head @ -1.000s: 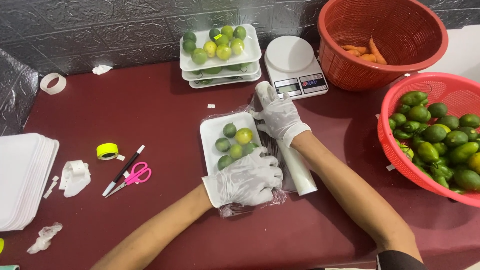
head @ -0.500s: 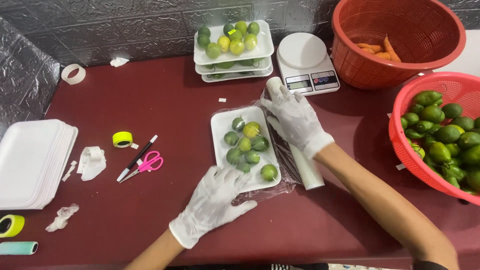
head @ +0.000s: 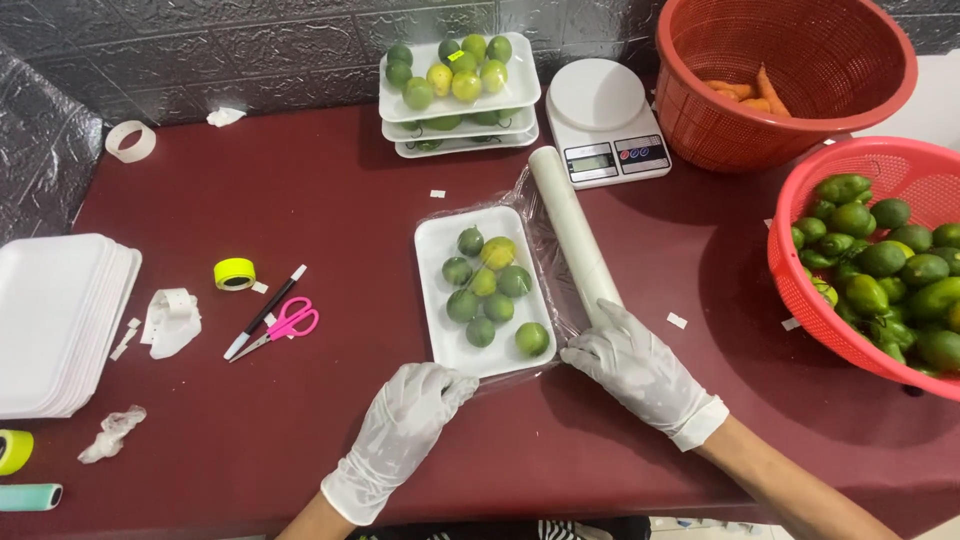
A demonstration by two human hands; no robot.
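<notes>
Limes sit loaded on your foam tray [head: 445, 345], film under it, not yet over. Your right hand [head: 635, 360] grips the wrap roll [head: 572, 232]; left hand [head: 410, 415], fingers loosely curled, touches the tray's near edge.

A single head-worn camera looks steeply down, from close, onto the maroon table [head: 250, 210]

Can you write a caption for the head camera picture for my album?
Gloved left hand by a tray of limes; right hand on the wrap roll.
</notes>
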